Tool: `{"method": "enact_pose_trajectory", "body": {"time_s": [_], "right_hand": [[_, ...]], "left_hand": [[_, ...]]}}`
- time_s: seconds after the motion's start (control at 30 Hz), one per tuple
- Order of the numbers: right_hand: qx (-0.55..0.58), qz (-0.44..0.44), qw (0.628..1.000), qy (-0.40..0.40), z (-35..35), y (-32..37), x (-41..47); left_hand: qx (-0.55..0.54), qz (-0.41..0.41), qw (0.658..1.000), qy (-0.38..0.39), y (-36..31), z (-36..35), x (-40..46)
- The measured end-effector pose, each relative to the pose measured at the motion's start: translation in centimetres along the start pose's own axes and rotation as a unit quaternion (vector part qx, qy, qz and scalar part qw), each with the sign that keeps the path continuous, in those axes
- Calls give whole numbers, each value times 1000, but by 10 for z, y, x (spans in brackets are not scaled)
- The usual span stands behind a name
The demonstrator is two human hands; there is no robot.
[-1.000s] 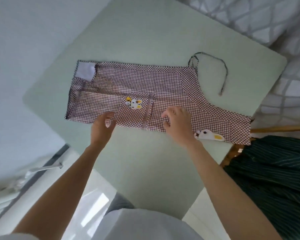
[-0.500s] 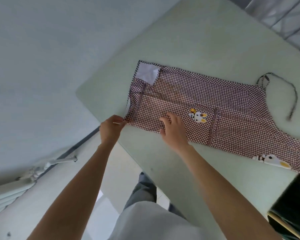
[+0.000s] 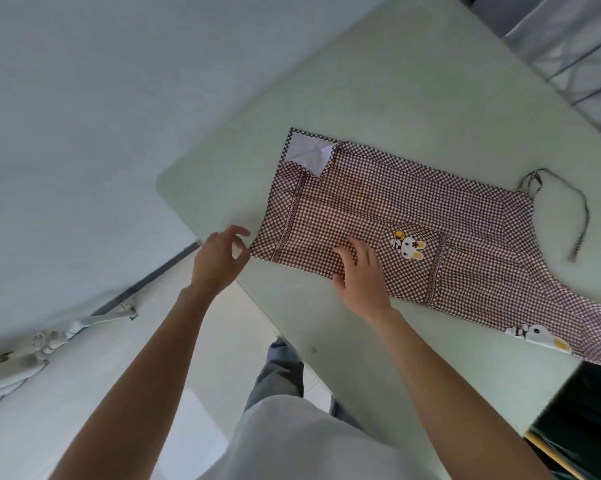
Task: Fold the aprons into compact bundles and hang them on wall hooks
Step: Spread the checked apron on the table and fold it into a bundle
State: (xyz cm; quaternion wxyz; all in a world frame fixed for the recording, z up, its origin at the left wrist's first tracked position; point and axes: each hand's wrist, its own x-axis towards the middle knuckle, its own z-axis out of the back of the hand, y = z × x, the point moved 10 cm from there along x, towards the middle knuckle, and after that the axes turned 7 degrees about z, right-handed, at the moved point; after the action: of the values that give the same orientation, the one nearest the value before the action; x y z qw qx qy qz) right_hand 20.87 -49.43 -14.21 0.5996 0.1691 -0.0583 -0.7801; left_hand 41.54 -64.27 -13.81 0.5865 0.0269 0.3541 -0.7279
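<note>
Pale green table (image 3: 378,109) filling most of the shot, rounded corner poking out past the left hand's fingertips. Plain pale wall and floor off beyond that corner, some white folded rack thing (image 3: 53,337) down low there. Grey criss-cross patterned fabric (image 3: 576,53) way up past the far edge of the table, and something dark (image 3: 583,420) at the near right corner, can't tell what.

Lying flat on the table: brown-and-white checked apron (image 3: 413,220), folded lengthwise into a long strip. Long axis running diagonally, hem end right by the left fingertips, bib end out well beyond the right hand's knuckles toward the frame edge. Far hem corner flipped over showing the white underside (image 3: 307,154). Bunny patch (image 3: 409,249) just past the right fingertips, a second bunny (image 3: 541,337) near the bib end. Thin dark tie (image 3: 576,206) looping loose on the table off the far side.

Right hand (image 3: 359,271) flat-ish on the near edge of the strip, fingers a bit bent and pressing the cloth. Left hand (image 3: 219,259) hovering just off the hem corner, fingers loosely spread and curved, holding nothing, tips nearly touching the fabric.
</note>
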Motion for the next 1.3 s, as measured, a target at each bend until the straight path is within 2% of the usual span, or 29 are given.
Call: {"method": "enact_pose_trajectory", "body": {"time_s": [0.07, 0.17, 0.27, 0.43, 0.63, 0.8, 0.87, 0.93, 1.03, 1.13, 1.23, 1.3], "right_hand": [[4, 0, 1000, 16, 2, 1, 5], [54, 9, 998, -35, 32, 2, 33], [101, 16, 993, -65, 57, 1, 81], [87, 14, 995, 53, 37, 0, 152], [114, 37, 993, 21, 50, 0, 209], [44, 36, 997, 49, 44, -3, 233], [61, 45, 997, 26, 49, -1, 227], [80, 76, 994, -22, 61, 4, 208], [92, 94, 989, -73, 70, 1, 147], [73, 84, 993, -49, 53, -12, 72], [46, 78, 996, 9, 26, -22, 13], [27, 52, 998, 22, 15, -35, -20]], "left_hand": [[61, -38, 997, -30, -3, 1, 1], [15, -78, 994, -69, -23, 3, 4], [35, -131, 988, -67, -52, -9, 9], [39, -47, 997, -40, -44, -20, 30], [30, -29, 999, -26, -36, -19, 38], [61, -42, 996, -54, -38, -13, 40], [76, -88, 990, -85, -50, -8, 36], [84, -192, 973, -95, -76, -12, 24], [111, -331, 937, -10, -105, -45, -5], [152, -352, 923, 29, -101, -68, -19], [132, -354, 926, 3, -93, -61, -22], [131, -380, 915, -20, -96, -59, -29]]}}
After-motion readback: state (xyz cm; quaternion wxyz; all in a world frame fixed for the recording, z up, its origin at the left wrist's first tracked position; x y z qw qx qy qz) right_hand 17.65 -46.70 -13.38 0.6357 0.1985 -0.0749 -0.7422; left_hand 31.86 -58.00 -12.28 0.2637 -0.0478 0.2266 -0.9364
